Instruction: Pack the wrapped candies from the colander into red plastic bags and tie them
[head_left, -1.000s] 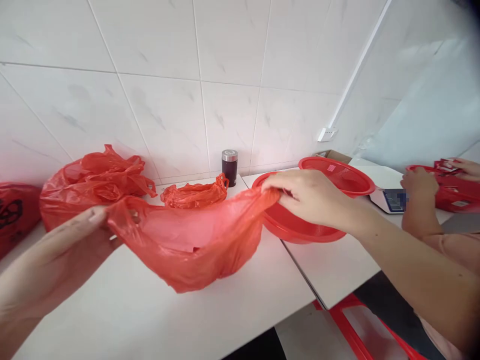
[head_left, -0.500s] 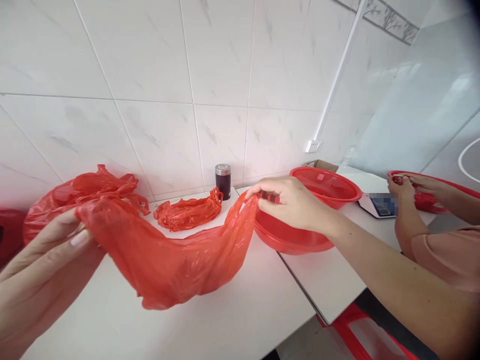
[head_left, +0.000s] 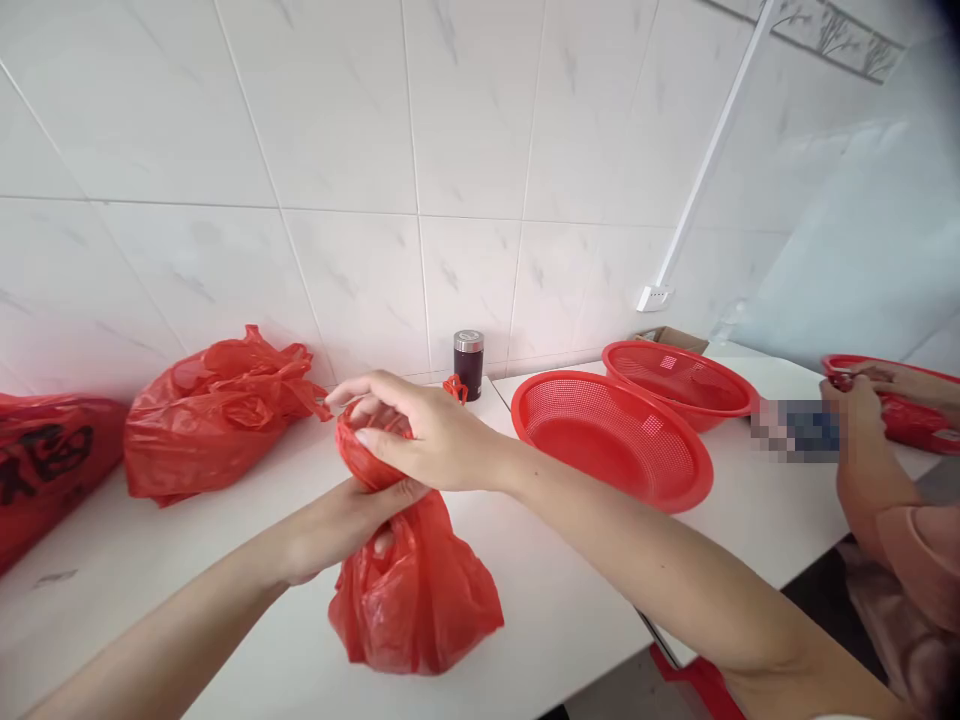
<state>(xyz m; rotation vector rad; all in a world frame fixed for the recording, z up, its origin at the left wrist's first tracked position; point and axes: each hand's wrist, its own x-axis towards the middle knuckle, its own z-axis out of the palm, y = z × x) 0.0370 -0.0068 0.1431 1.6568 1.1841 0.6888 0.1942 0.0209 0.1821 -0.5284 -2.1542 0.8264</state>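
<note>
A thin red plastic bag [head_left: 416, 615] hangs in front of me over the white table, gathered at its upper part. My left hand [head_left: 349, 520] is closed around the gathered neck of it, some fingers hidden behind the plastic. Above, my right hand [head_left: 431, 430] has its fingers curled over the bag's bunched top, thumb against the plastic. Behind my hands a small tip of another crumpled red bag [head_left: 455, 388] shows; the rest of it is hidden.
A full-looking red plastic bag [head_left: 217, 420] and one with black print [head_left: 56, 470] sit at left. A dark tumbler [head_left: 469, 370] stands by the wall. Two red colanders, a near one [head_left: 540, 400] and a far one [head_left: 739, 400], are at right, near another person's hands [head_left: 870, 390].
The bag was stretched sideways between my spread hands; now it hangs down, with both hands together at its gathered upper part. The view has shifted left.
</note>
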